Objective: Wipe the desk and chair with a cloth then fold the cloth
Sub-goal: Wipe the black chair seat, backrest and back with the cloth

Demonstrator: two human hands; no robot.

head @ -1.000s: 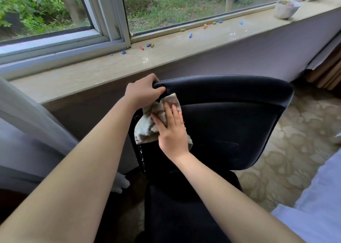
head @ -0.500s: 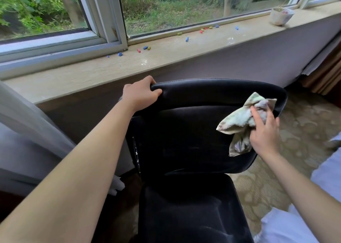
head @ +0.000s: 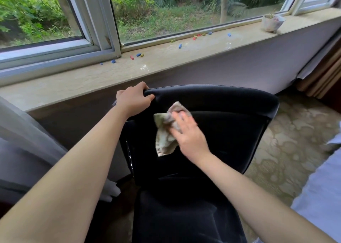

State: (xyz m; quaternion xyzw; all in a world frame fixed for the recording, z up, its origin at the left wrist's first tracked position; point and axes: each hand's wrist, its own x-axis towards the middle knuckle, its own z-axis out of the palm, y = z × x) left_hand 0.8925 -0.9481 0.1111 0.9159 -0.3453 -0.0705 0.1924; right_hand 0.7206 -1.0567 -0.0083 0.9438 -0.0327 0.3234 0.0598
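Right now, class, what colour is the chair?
The chair is black, seen best in the head view.

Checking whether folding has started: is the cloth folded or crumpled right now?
Crumpled. The cloth is bunched, uneven edges hanging loose, pressed against the chair back by the right hand.

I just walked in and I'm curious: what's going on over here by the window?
A person is wiping a black chair that stands by a windowsill. The left hand grips the top edge of the backrest, seemingly to steady it. The right hand presses a crumpled cloth against the front of the backrest, near its left side. The cloth is not yet folded, and no desk shows in this view.
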